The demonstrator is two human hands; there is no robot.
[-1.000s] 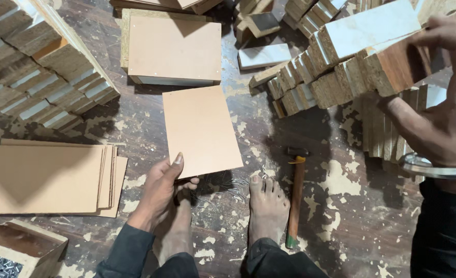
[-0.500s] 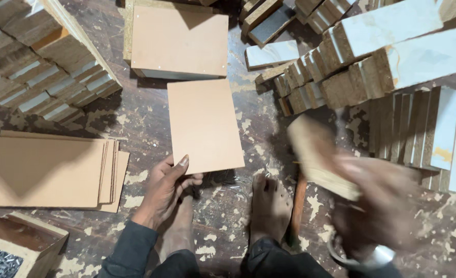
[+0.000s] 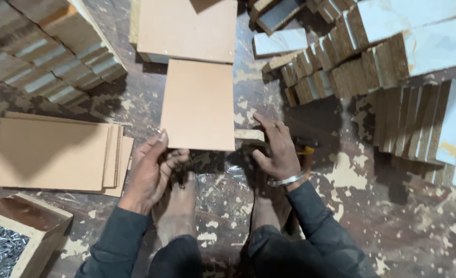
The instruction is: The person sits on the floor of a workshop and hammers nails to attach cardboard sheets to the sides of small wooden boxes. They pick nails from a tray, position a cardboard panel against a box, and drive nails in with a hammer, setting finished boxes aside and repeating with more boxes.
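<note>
A flat brown board (image 3: 199,105) lies on the spotty floor (image 3: 372,221) in front of the person's bare feet; the left hand (image 3: 151,172) rests at its near left corner with the fingers loosely spread and the thumb just touching the edge; the right hand (image 3: 277,149) is at the near right corner, its fingers curled around a small wood block (image 3: 248,135) that sits right against the board's edge; a silver bangle (image 3: 287,179) is on that wrist; a hammer (image 3: 306,150) lies just behind the right hand and is mostly hidden by it; a thick board stack (image 3: 187,28) sits just past the far end of the flat board; a pile of thin boards (image 3: 53,152) lies to the left, near the left hand; a wooden box of nails (image 3: 6,242) is in the near left corner; rows of wood blocks (image 3: 341,72) stand crowded on the right, and more slats (image 3: 42,51) lean on the far left; half a second ago the right hand was a blur, swinging down with the block, well away from the board; now it is down at the corner; the left hand has stayed at its corner.
</note>
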